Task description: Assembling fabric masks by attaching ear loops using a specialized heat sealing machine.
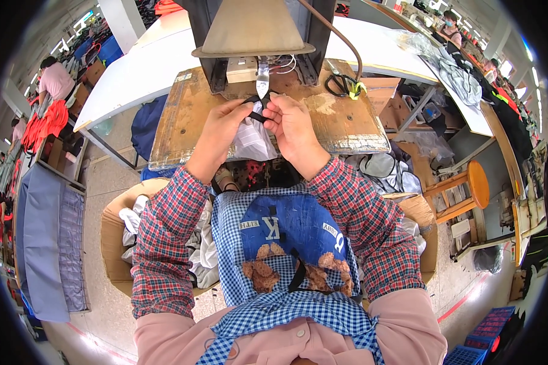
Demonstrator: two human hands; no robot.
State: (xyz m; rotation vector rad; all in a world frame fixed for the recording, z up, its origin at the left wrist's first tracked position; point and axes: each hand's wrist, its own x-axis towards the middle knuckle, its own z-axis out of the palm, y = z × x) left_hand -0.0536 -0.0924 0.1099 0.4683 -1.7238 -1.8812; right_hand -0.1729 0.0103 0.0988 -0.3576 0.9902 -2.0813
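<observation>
Both my hands are raised together at the front of a worn wooden worktop (179, 131), under a machine with a beige, cone-shaped hood (256, 27). A pointed metal blade (262, 84) points down from the machine, its tip just above my fingers. My left hand (222, 131) pinches one side of a black fabric band (257, 116), and my right hand (293, 125) pinches the other. White fabric (254, 142) hangs from the band between my wrists. I cannot tell whether the tip touches the band. Black-handled scissors (341, 85) with a yellow-green tie lie right of the machine.
Cardboard boxes with white and black fabric pieces stand at my left (111, 222) and right (429, 225). An orange wooden stool (478, 184) is farther right, blue crates (490, 328) lower right. White tables (119, 91) flank the machine. Other people (58, 79) work in the background.
</observation>
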